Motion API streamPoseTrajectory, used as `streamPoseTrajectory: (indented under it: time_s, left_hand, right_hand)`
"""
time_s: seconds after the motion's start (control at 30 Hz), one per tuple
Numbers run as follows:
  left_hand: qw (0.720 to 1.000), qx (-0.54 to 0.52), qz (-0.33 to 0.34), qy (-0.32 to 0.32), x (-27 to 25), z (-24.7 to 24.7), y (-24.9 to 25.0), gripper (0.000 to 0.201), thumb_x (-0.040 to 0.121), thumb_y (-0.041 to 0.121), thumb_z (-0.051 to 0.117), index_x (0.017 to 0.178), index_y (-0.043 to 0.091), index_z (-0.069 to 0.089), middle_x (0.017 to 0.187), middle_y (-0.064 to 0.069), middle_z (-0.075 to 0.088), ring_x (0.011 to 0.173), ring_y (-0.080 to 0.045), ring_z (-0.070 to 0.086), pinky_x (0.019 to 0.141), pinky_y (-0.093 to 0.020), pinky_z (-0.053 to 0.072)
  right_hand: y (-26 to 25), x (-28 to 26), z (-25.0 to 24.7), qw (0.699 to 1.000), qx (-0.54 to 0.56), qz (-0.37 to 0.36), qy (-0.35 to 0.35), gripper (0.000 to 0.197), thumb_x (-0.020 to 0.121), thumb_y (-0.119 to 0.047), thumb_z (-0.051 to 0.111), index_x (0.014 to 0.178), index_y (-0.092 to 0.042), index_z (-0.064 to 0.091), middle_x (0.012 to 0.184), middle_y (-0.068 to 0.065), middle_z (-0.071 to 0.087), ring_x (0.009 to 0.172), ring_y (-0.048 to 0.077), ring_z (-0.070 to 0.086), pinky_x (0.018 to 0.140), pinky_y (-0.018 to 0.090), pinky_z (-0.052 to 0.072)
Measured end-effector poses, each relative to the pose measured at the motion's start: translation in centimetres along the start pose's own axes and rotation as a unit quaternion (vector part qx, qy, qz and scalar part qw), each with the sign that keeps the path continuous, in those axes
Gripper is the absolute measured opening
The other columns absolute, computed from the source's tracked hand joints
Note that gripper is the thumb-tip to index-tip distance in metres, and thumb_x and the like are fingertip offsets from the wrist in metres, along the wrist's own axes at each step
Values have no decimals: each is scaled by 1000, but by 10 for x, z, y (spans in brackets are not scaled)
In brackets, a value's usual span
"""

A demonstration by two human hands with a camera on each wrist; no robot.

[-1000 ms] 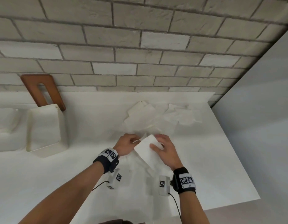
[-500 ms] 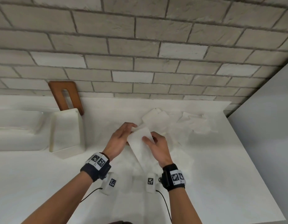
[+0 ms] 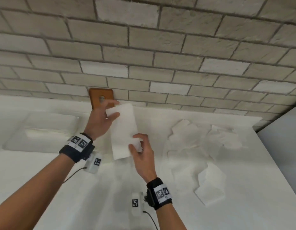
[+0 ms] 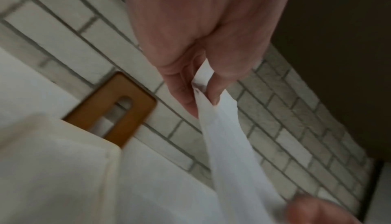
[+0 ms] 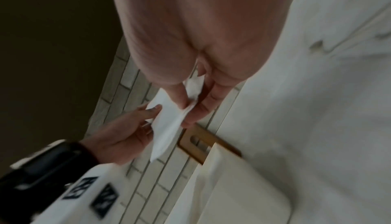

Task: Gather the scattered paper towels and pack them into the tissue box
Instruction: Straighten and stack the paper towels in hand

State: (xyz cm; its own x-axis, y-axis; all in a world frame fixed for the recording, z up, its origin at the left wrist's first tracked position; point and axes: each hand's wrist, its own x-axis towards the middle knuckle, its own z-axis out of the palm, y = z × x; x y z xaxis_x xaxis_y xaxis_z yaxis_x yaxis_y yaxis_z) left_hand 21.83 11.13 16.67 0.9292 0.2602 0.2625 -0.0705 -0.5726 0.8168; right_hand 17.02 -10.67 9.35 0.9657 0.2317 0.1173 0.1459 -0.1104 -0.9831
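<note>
A folded white paper towel [image 3: 123, 130] hangs in the air above the white counter [image 3: 243, 205], stretched lengthwise between a person's two hands. The left hand [image 3: 100, 120] pinches its far top corner between thumb and fingertips, the remaining fingers lying close together, as the left wrist view confirms. The right hand [image 3: 141, 155] pinches the near lower edge between thumb and curled fingers. The tissue box [image 4: 52, 169], a cream open-topped container, stands just below and left of the held towel in both wrist views; from the head camera it is hidden behind the left hand and forearm. Behind it a brown wooden lid [image 3: 101, 98] with an oval slot leans upright against the grey brick wall [image 3: 144, 47], its lower part covered by the left hand. To the right, more loose paper towels [image 3: 190, 143] lie crumpled and overlapping on the counter, well apart from the hands, and one folded towel [image 3: 210, 186] rests nearer the front edge. A white sink basin [image 3: 44, 130] is recessed into the counter at far left. A plain grey side wall [image 3: 283, 146] closes off the counter's right end, while open counter stretches between the forearms toward the front edge.
</note>
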Motion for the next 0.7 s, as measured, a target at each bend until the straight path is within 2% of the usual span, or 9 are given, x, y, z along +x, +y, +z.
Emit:
streamPoseTrajectory:
  time_s: [0.07,0.13,0.2,0.3,0.4,0.47,0.53,0.6,0.7]
  left_hand:
    - [999,44,-5,-7,14,-20,-24,35,96,20,78,124,34,63,118,2,71,97,-16,69,83,-28,54]
    - [997,80,-9,-14,21,-34,-49,41,96,15,76,127,37,59,131,-3,70,118,-25,66,99,-39,52]
    - [993,121,-5,2,20,-39,-70,44,95,7,73,133,26,60,136,-9,66,126,-31,60,109,-44,47]
    - [985,174,15,0,8,-35,-96,39,94,2,70,131,15,63,130,-13,64,122,-37,59,105,-44,46]
    - [968,219,-6,-121,-3,-23,-107,34,98,12,69,131,18,65,136,-11,65,125,-35,62,105,-49,49]
    - [922,296,-65,-243,-14,-14,-111,49,102,36,64,148,32,51,159,-5,47,144,-34,47,115,-58,39]
    - [869,357,-108,-324,-25,-3,-116,66,100,57,54,160,42,31,174,3,21,159,-31,23,123,-69,17]
    - [855,375,-117,-339,-33,4,-120,72,97,68,47,161,45,24,176,5,9,163,-29,8,122,-76,1]
    - [861,416,-93,-278,-35,13,-115,66,101,63,48,160,37,31,173,1,18,162,-30,9,121,-76,-4]
  right_hand:
    - [0,6,32,1000,-21,11,10,22,100,-8,68,112,-27,69,109,-19,75,81,14,68,72,30,55]
    - [4,18,63,998,-42,41,13,16,99,-10,69,108,-23,73,107,-14,78,80,3,69,72,15,53]
    - [6,31,88,993,-74,90,-5,15,100,-10,68,111,-17,73,108,-3,78,81,1,69,73,7,49]
    - [9,42,112,978,-119,159,-60,21,104,-9,58,122,-11,67,107,-5,60,98,21,65,86,20,53]
    - [16,45,123,961,-202,156,-111,26,107,-12,50,129,-11,63,119,3,55,102,30,60,89,26,49]
    - [17,45,124,947,-243,136,-158,30,106,-14,49,133,-9,62,133,15,58,110,37,65,86,27,44]
    - [17,45,114,941,-271,113,-168,32,103,-13,52,132,-6,63,130,17,67,108,38,69,83,27,44]
    - [5,39,91,951,-260,90,-140,26,100,-10,56,125,-8,64,117,15,74,102,37,71,86,34,55]
    - [1,23,37,966,-236,59,-86,19,101,-11,61,119,-12,68,114,5,76,101,27,73,93,35,59]
